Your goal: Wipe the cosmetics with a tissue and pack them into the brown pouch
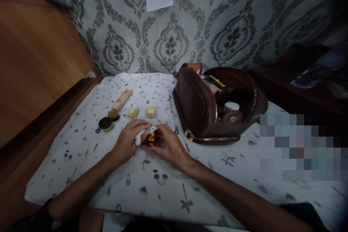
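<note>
Close together over the table, my two hands work on one small item. My right hand [170,146] is wrapped round a small reddish bottle with a shiny gold band or cap [151,139]; its lower part is partly hidden by fingers. In my left hand [127,139] is a crumpled white tissue [141,136], pressed against the bottle's side. Just beyond the hands sit two small pots with pale yellow contents or lids, one pot [133,112] on the left and another pot [150,112] on the right.
A brown zip bag [194,105] stands open at the right, with cosmetics and a white-lidded jar [231,107] inside. Left lie a peach tube [123,100], a dark-lidded jar [106,124] and a round brownish item [113,115]. The patterned cloth [163,203] covers the table.
</note>
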`<action>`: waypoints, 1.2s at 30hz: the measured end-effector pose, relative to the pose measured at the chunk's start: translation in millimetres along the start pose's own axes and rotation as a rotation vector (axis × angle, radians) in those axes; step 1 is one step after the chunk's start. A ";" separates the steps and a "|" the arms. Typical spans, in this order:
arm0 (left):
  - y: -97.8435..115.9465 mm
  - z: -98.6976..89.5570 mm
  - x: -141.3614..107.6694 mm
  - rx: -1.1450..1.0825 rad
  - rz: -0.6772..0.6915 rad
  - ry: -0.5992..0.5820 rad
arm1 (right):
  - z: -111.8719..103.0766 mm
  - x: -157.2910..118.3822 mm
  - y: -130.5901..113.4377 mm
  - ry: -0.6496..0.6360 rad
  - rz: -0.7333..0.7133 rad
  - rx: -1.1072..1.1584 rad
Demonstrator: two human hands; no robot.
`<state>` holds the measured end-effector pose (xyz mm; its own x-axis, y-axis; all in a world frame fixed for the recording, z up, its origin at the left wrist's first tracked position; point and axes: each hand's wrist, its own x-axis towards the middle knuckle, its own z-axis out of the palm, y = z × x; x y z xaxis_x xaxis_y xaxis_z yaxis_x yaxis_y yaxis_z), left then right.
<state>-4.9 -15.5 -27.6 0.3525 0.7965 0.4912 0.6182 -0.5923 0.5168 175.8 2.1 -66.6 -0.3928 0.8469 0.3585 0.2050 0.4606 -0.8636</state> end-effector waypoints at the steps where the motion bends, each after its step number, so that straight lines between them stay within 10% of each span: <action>1: -3.1 -0.6 1.9 -0.027 -0.050 -0.021 | -0.3 -0.4 -0.2 -0.004 -0.012 0.008; 11: -23.2 -10.8 -5.9 -0.145 -0.217 -0.310 | 2.9 -3.4 -0.2 0.026 0.038 0.166; 21: -1.2 -12.0 -5.9 -0.887 -0.641 -0.316 | 0.2 -5.3 -9.9 0.104 -0.144 0.089; 36: 12.9 -13.5 -2.4 -0.786 -1.024 -0.327 | -6.9 -2.4 -11.0 0.212 -0.252 -0.209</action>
<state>-7.2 -26.7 -12.6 0.1949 0.8484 -0.4922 0.1759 0.4634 0.8685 180.6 -3.2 -55.5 -0.2650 0.7261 0.6344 0.3128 0.6871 -0.6558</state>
